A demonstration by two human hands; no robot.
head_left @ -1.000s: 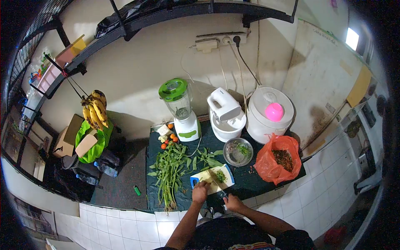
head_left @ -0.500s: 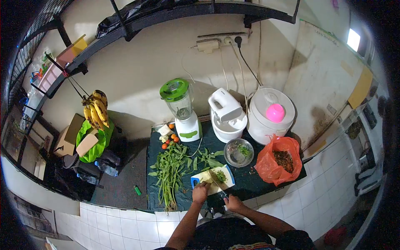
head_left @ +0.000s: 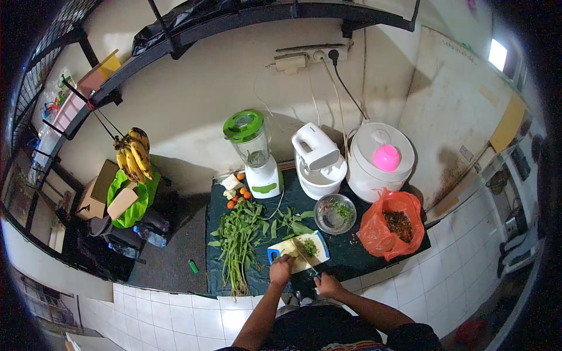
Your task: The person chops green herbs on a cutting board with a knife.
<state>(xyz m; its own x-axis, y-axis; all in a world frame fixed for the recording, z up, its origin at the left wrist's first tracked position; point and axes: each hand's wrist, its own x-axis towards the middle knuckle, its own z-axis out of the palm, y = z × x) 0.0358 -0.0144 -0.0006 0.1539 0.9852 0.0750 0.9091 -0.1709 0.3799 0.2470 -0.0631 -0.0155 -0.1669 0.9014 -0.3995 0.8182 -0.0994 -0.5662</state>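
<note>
A white cutting board with blue ends lies at the counter's front edge. My left hand is closed at its left side, fingers pressed on a pale yellow-green vegetable piece whose kind I cannot make out. My right hand grips the handle of a knife. The blade slants up and left across the board, beside the held piece. Right of the blade sits a small heap of chopped greens. A metal bowl behind the board holds more chopped greens.
Leafy long-stemmed greens lie left of the board. Tomatoes and pale chunks lie behind them. A blender, a stand mixer and a white rice cooker line the wall. An orange plastic bag stands at right.
The view has shifted very slightly. Both hands and the knife stay almost in the same place over the board.
</note>
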